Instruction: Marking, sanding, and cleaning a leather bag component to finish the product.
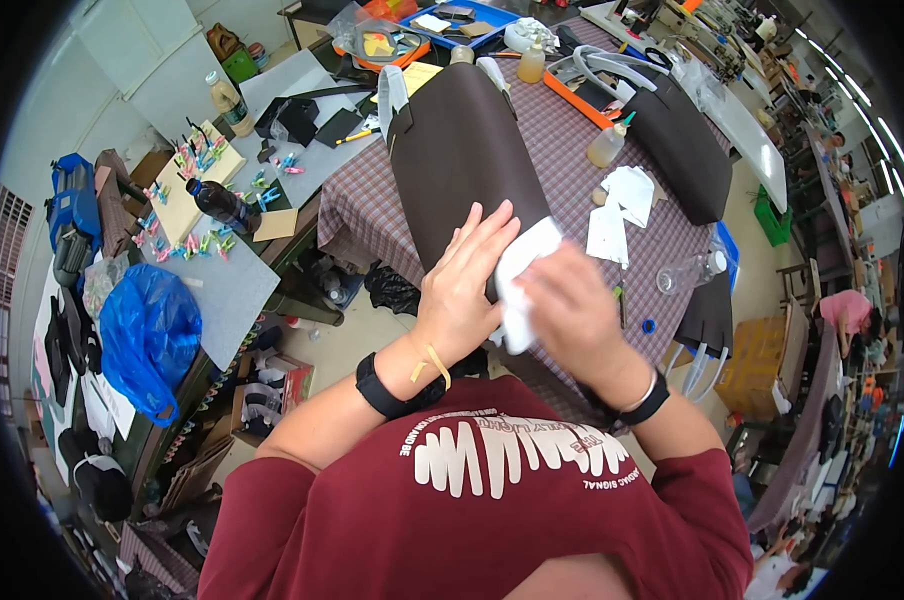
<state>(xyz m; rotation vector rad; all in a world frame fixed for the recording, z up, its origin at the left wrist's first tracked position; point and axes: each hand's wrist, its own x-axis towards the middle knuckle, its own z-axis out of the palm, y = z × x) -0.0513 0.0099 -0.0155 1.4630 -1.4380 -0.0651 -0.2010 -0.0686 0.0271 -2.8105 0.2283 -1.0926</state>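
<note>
A dark brown leather tote bag (462,140) lies on the checked tablecloth in front of me, its bottom end toward my body. Its handles, wrapped in white, are at the far end. My left hand (462,285) rests on the bag's near part with fingers stretched out flat. Just to the right, my right hand (572,310) presses a folded white cloth or tissue (527,260) against the bag's near right edge. Motion blurs that hand, and its fingertips are partly hidden by the cloth.
Right of the bag lie white paper pieces (608,235), a glue bottle (609,143), a clear plastic bottle (690,272) and another dark bag (680,140). On the left grey table are colourful clips (212,240), a dark bottle (222,205) and a blue plastic bag (150,335).
</note>
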